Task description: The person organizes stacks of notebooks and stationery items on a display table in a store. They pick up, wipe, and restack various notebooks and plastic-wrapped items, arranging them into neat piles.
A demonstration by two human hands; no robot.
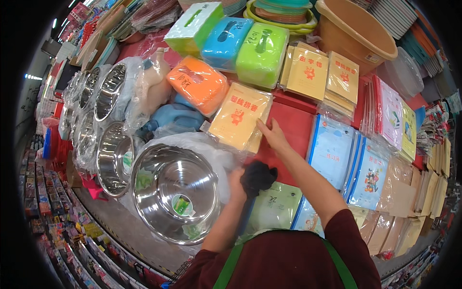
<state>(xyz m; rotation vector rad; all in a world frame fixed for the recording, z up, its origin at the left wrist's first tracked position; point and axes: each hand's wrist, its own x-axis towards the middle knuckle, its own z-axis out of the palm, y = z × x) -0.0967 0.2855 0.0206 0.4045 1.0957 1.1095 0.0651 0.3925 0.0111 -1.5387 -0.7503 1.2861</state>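
In my left hand (237, 185) is a bunched black cloth (258, 176), just below a plastic-wrapped pack of yellow exercise books (240, 117). My right hand (275, 136) is at that pack's right edge, its thumb against the wrapping; whether the fingers grip it is unclear. The pack shows red print and a cartoon figure on its cover. It lies at a slant beside an orange wrapped block with a handle slot (198, 85). Under my forearms are a green notebook pack (272, 206) and blue-covered exercise books (330, 151).
Shiny steel basins (177, 188) in plastic wrap stand at the left, near a blue plastic jug (177, 117). Green (261, 54) and blue wrapped blocks (227, 43) stand behind. More yellow books (308, 72) and a large orange tub (357, 32) occupy the back right of the red table (290, 124).
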